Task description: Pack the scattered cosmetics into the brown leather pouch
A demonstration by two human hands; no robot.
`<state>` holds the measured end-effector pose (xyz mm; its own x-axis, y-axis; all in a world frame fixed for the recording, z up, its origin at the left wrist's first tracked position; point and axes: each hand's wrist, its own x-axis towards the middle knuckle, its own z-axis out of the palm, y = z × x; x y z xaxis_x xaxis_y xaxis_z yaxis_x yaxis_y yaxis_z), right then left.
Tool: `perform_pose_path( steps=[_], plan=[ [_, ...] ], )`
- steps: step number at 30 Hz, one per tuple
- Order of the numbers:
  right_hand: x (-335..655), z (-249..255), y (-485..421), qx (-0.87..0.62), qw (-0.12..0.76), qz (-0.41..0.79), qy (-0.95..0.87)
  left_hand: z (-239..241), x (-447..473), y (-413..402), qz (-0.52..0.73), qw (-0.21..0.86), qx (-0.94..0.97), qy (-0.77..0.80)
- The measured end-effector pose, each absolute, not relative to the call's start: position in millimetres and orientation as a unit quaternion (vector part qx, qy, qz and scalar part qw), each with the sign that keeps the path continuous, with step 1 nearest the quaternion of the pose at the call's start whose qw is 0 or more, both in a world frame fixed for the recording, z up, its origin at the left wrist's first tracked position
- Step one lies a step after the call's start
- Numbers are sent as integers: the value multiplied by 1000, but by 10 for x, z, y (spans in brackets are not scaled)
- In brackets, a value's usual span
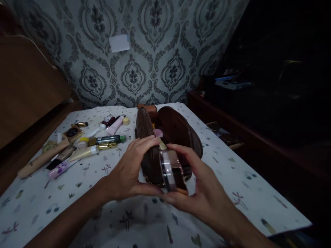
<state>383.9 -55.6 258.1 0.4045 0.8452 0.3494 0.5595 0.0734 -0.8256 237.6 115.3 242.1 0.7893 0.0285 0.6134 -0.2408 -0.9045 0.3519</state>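
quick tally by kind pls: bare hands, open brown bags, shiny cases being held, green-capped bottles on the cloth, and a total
Bare hands: 2, left hand and right hand
Open brown bag: 1
Shiny case being held: 1
Green-capped bottle: 1
Total: 5

I held a glossy, partly see-through case (171, 168), tilted and slightly blurred, just in front of a brown bag (178, 125), which stood upright, its mouth gaping, its inside a dark reddish brown.
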Motion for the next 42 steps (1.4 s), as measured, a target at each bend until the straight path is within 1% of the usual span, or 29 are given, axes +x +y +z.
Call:
perform_pose_path(
  steps=[3, 6, 12, 15, 21, 24, 30, 34, 36, 38, 42],
  plan=[
    [3741, 2538, -499, -670, 496, 69, -547, 2408, 2381, 1134, 318, 186, 927, -66],
    [3757, 2489, -489, -670, 488, 56, -557, 2395, 2416, 1095, 321, 155, 933, -56],
    [3806, 2545, -515, -664, 496, 87, -553, 2418, 2474, 1019, 329, 148, 932, -37],
    [3800, 2581, -507, -663, 500, 101, -548, 2428, 2470, 1005, 332, 127, 934, -33],
    [3771, 2498, -526, -666, 488, 86, -557, 2382, 2458, 1004, 342, 112, 932, -38],
    [3760, 2425, -563, -658, 480, 32, -580, 2334, 2457, 1025, 349, 107, 930, -51],
    [3723, 2385, -590, -667, 435, -81, -599, 2298, 2469, 1040, 357, 90, 928, -59],
    [3688, 2462, -582, -641, 434, -170, -610, 2309, 2487, 1003, 375, 95, 921, -38],
    [3693, 2542, -591, -620, 445, -192, -617, 2307, 2495, 984, 381, 92, 920, -19],
    [3728, 2646, -606, -632, 456, -169, -603, 2297, 2501, 969, 384, 82, 920, -2],
    [3880, 2844, -610, -709, 470, -38, -524, 2262, 2511, 953, 386, 69, 920, 12]
  ],
)
